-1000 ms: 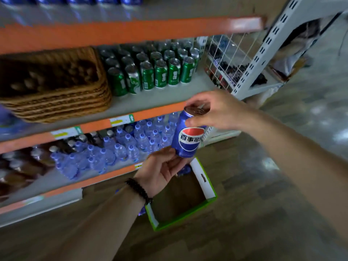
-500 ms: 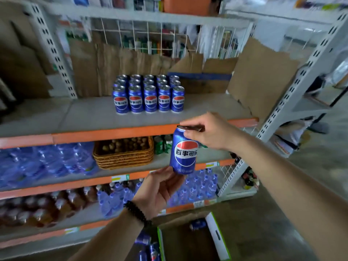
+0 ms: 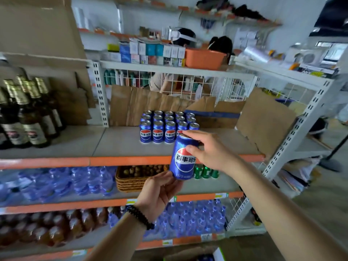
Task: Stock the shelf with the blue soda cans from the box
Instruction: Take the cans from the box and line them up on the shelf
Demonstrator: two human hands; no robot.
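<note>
A blue soda can (image 3: 182, 161) with a red, white and blue logo is upright in the air, in front of the orange edge of the grey shelf (image 3: 116, 144). My right hand (image 3: 209, 151) grips its top rim from the right. My left hand (image 3: 160, 193) holds its bottom from below, fingers curled round the base. Behind it, several blue cans (image 3: 165, 127) stand in neat rows on that shelf. The box (image 3: 216, 254) shows only as a corner at the bottom edge.
Dark glass bottles (image 3: 28, 113) stand at the shelf's left end. Cardboard sheets (image 3: 263, 119) lean at the back and right. Below are a wicker basket (image 3: 135, 178), green cans (image 3: 205, 171) and blue water bottles (image 3: 66, 181). People stand behind the wire rack.
Both hands have lifted the can from near the box up to the level of the shelf with the blue cans. The view has tilted upward, so the box has almost left the frame.
</note>
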